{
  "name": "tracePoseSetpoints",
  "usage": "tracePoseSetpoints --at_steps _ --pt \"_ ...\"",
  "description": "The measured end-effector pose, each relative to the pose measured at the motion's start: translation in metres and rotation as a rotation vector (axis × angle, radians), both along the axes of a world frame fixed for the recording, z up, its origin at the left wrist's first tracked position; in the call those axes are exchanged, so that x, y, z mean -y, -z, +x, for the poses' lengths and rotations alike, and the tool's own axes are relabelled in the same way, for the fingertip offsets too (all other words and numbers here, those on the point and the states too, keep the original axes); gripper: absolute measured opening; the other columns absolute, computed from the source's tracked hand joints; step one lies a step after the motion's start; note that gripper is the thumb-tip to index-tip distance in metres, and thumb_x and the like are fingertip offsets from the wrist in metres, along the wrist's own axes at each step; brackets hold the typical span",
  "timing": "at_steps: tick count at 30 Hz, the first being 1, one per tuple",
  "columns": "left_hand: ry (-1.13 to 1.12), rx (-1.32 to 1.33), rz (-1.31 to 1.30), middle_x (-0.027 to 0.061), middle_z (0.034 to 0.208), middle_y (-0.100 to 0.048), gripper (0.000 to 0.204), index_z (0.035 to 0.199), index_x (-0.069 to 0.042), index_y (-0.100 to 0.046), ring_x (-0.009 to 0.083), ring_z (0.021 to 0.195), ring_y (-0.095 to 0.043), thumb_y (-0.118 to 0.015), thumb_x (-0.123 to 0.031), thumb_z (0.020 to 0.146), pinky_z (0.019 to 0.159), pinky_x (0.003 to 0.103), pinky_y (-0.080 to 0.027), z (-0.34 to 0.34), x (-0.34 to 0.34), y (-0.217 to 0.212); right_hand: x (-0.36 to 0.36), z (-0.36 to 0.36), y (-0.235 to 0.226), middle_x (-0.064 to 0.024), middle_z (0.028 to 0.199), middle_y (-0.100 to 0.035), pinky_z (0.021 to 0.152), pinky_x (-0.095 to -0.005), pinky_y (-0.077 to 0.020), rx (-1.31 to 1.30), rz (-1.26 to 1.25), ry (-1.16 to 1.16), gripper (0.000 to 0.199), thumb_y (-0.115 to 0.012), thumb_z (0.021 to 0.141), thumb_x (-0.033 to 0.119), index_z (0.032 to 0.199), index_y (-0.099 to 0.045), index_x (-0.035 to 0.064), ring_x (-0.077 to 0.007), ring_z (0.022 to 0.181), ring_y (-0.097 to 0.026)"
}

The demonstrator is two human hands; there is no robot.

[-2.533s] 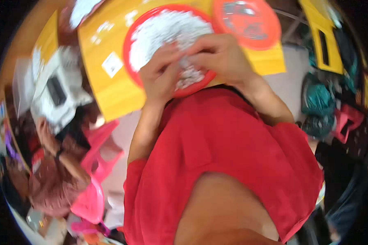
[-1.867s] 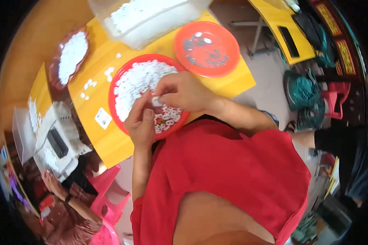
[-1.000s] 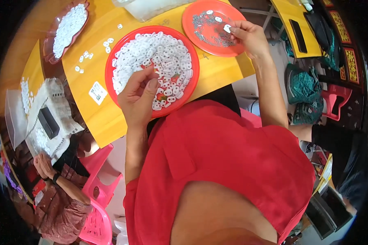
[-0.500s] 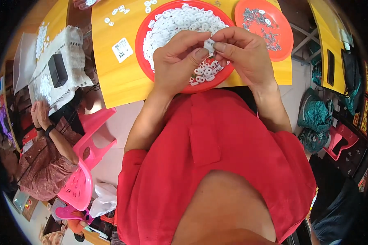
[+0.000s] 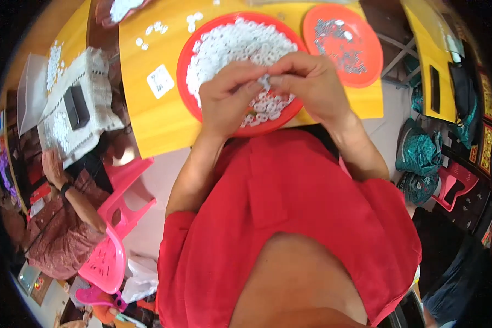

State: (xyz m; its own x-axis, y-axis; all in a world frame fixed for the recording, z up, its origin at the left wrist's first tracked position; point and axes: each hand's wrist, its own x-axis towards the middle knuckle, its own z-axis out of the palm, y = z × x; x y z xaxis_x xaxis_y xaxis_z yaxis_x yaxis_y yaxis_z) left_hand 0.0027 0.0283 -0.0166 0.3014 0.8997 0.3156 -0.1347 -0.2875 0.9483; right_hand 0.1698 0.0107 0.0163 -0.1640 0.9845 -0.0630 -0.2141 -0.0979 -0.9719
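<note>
A small white plastic piece (image 5: 264, 81) is pinched between the fingertips of both hands. My left hand (image 5: 223, 97) grips it from the left, thumb and index finger closed; my right hand (image 5: 318, 87) pinches it from the right. Fingers cover much of it, and the view is slightly blurred. Both hands are above a round red tray (image 5: 182, 82). A large heap of white plastic pieces (image 5: 229, 52) with holes fills its far part. A smaller group of such pieces (image 5: 268, 106) lies at the near side, below my fingers.
An orange-red plate (image 5: 370, 52) with small metal pins (image 5: 325, 41) stands right of the tray on the yellow table (image 5: 142, 117). A white printed label (image 5: 160, 81) and several loose white pieces (image 5: 157, 26) lie left. Another person's hand (image 5: 53, 167) is beside a cloth-covered table at left.
The tray and table sit a little lower in the picture. My hands have drawn closer around the white piece, hiding more of it. The other person's hands have shifted.
</note>
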Motion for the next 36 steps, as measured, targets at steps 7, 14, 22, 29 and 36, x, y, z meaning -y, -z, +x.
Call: tracePoseSetpoints --at_steps 7,14,22,29,36 --pt "0.023 0.142 -0.248 0.0052 0.096 -0.053 0.034 0.110 0.000 -0.053 0.0110 0.081 -0.050 -0.062 -0.006 0.078 0.071 0.023 -0.044 -0.002 0.011 -0.005 -0.056 0.028 -0.036 -0.0010 0.068 -0.059 0.054 -0.0221 -0.0437 0.723 0.307 0.254 0.010 -0.058 0.076 0.004 0.084 -0.061 -0.0002 -0.0065 0.060 -0.053" --pt "-0.075 -0.231 -0.171 0.0044 0.089 -0.054 0.025 0.100 0.001 -0.056 0.0094 0.075 -0.049 -0.061 0.000 0.075 0.067 0.021 -0.041 -0.020 0.024 -0.004 -0.180 0.091 -0.051 -0.0124 0.058 -0.059 0.053 -0.0300 -0.0423 0.846 0.484 0.583 0.009 -0.056 0.066 0.006 0.067 -0.063 0.0019 -0.0184 0.055 -0.055" --pt "-0.178 -0.433 -0.053 0.0082 0.089 -0.056 0.022 0.094 0.003 -0.057 0.0127 0.071 -0.052 -0.062 0.001 0.073 0.064 0.023 -0.043 -0.042 0.032 0.004 -0.095 0.129 -0.022 -0.0122 0.061 -0.059 0.057 -0.0288 -0.0451 1.099 0.611 0.677 0.014 -0.060 0.074 0.013 0.076 -0.063 0.0005 -0.0173 0.061 -0.059" --pt "-0.140 -0.469 0.045 0.0102 0.090 -0.056 0.022 0.095 0.002 -0.058 0.0151 0.073 -0.054 -0.062 0.001 0.073 0.064 0.024 -0.045 -0.041 0.030 0.001 -0.048 0.107 0.036 -0.0091 0.070 -0.061 0.062 -0.0284 -0.0445 1.163 -0.042 0.183 0.011 -0.057 0.075 0.009 0.084 -0.062 0.0036 -0.0159 0.064 -0.057" --pt "-0.125 -0.513 0.104 0.0112 0.090 -0.057 0.021 0.094 0.002 -0.058 0.0159 0.073 -0.056 -0.062 0.002 0.073 0.065 0.024 -0.046 -0.035 0.024 -0.009 -0.062 0.095 0.049 -0.0170 0.080 -0.060 0.071 -0.0397 -0.0444 1.589 0.069 0.140 0.015 -0.052 0.073 0.007 0.084 -0.061 0.0031 -0.0312 0.079 -0.058"
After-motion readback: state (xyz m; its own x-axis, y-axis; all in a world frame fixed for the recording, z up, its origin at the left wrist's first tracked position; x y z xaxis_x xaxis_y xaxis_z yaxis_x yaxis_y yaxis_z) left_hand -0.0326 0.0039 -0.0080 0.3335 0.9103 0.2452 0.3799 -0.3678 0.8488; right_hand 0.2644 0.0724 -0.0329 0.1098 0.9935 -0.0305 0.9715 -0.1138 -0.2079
